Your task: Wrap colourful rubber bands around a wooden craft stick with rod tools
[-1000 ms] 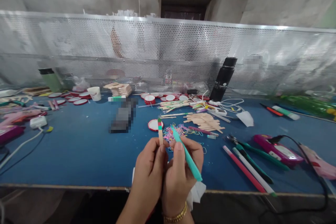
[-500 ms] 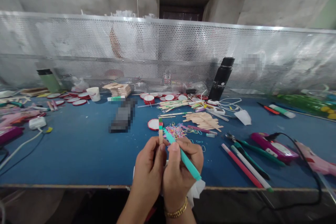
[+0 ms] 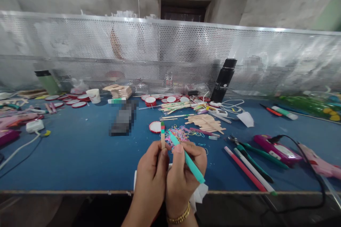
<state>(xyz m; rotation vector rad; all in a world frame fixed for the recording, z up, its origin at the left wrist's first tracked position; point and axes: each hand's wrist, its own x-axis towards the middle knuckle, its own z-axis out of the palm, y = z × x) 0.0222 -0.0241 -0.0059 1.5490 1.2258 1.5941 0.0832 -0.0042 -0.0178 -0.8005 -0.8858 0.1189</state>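
Pinched upright in my left hand [image 3: 153,166] is a wooden craft stick [image 3: 162,141], its upper end banded in green, red and teal. My right hand [image 3: 188,165] grips a turquoise marker [image 3: 192,165] like a pen, tip pointing up and left. The marker's tip is a little to the right of the stick's coloured end, apart from it. Both hands are side by side over the table's front edge. Behind them lie a pile of small colourful rubber bands [image 3: 179,133] and a round white disc with a red rim [image 3: 155,127].
Plain craft sticks [image 3: 206,123] lie behind the bands. To the right are a red marker [image 3: 245,168], green-handled pliers [image 3: 255,163] and a purple device [image 3: 277,149] with a cable. A black bottle [image 3: 224,81] leans against the perforated metal screen [image 3: 128,53]. A paper cup [image 3: 93,96] stands back left.
The marker's tip has drawn slightly away from the stick, to the right. My left hand keeps the stick upright in nearly the same place.
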